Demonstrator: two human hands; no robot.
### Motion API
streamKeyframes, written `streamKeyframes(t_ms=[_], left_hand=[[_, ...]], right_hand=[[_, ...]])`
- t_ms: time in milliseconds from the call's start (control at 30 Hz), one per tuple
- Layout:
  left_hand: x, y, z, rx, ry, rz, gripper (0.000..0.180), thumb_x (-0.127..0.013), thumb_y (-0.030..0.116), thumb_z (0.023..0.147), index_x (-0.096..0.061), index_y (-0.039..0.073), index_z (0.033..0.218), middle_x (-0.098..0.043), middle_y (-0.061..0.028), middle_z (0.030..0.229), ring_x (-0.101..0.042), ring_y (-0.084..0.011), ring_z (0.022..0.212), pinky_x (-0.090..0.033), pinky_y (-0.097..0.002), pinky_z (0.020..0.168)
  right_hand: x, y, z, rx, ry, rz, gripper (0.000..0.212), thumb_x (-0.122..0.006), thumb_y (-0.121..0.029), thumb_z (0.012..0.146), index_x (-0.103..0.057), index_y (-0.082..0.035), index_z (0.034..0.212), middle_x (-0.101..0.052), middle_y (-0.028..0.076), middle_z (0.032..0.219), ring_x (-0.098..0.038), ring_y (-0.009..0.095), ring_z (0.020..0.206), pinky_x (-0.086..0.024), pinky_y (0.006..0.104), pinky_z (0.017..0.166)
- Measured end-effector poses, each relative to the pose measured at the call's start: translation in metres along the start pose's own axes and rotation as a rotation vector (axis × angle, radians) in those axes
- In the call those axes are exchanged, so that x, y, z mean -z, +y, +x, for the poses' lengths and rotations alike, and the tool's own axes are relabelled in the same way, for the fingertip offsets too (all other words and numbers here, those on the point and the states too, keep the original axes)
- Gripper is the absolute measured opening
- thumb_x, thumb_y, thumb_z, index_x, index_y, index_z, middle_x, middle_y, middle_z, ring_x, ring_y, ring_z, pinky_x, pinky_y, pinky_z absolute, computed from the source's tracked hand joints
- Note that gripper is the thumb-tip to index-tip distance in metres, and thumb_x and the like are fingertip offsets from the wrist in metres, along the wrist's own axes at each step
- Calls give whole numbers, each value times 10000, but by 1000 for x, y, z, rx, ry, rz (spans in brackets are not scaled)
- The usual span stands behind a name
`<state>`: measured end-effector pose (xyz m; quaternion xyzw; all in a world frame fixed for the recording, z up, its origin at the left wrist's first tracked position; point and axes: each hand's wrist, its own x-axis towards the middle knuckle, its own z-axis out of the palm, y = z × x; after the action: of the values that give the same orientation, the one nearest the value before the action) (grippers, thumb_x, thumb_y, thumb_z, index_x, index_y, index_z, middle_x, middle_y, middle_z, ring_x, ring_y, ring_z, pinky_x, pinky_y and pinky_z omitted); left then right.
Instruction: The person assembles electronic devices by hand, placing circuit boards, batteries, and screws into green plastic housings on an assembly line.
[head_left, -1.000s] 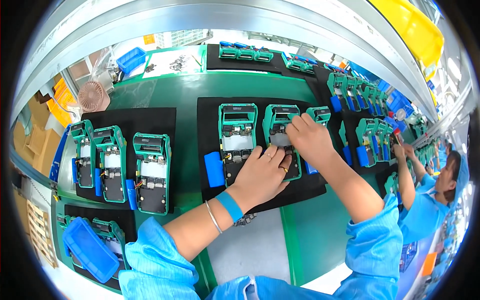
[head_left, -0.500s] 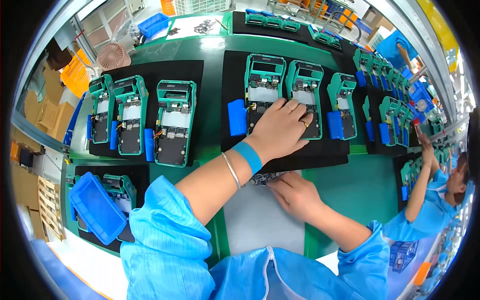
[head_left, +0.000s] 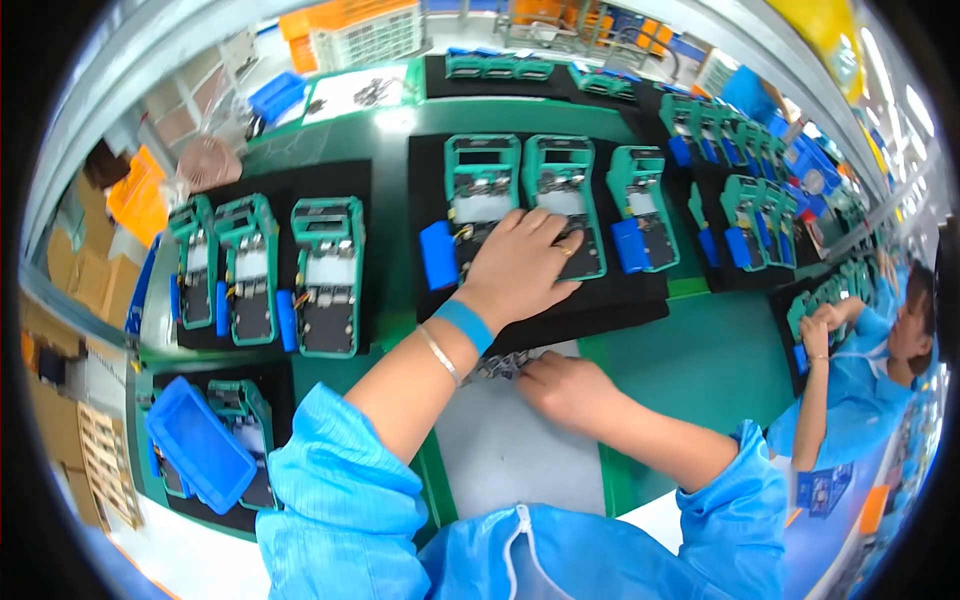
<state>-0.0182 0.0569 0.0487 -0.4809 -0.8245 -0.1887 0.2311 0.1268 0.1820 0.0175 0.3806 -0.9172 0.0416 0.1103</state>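
Along the green-topped bench (head_left: 670,362), open green plastic housings (head_left: 562,202) look unfinished; left hand (head_left: 522,266), fingers apart, overlies two; right hand (head_left: 570,392) meets loose silvery-black parts (head_left: 496,367), grip hidden.

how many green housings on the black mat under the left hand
3: left housing and middle housing, both partly covered by the left hand; right housing, clear of it. None looks fully hidden.

V. bright, glare on green tabletop (head_left: 392,122), sl. blur, fisheye-bent edges, blk corners
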Motion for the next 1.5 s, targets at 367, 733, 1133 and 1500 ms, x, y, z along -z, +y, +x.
streamKeyframes(t_ms=[367, 733, 1133, 1500], left_hand=[[-20, 61, 64, -113, 4, -24, 547, -729, 340, 799, -602, 22, 1225, -544, -180, 1314, -478, -344, 1267, -387, -460, 1039], [-64, 51, 80, -99, -153, 141, 595, -701, 379, 811, -609, 46, 1296, -552, -141, 1300, -488, -298, 1212, -446, -394, 895], [-53, 45, 68, -109, -109, 54, 597, -711, 332, 788, -589, 56, 1303, -523, -123, 1296, -441, -277, 1239, -435, -393, 942], [-54, 43, 67, -77, -133, 16, 614, -728, 323, 779, -576, 67, 1316, -512, -119, 1317, -447, -276, 1231, -438, -423, 981]], right_hand=[[-16, -13, 11, 15, -47, 25, 79, -655, -120, 699, -694, -91, 637, -700, 93, 706, -705, 270, 695, -586, 395, 566], [123, 104, -65, -481, 165, 445, 138, -702, -108, 819, -725, -32, 931, -722, 104, 852, -715, 221, 770, -575, 328, 689], [55, 234, -15, -61, 445, -442, 195, -683, -109, 604, -617, -96, 788, -500, 10, 753, -552, 175, 711, -473, 276, 523], [59, 234, -4, -17, 362, -536, 158, -681, -99, 625, -599, -86, 759, -512, 7, 766, -558, 161, 729, -474, 265, 507]])
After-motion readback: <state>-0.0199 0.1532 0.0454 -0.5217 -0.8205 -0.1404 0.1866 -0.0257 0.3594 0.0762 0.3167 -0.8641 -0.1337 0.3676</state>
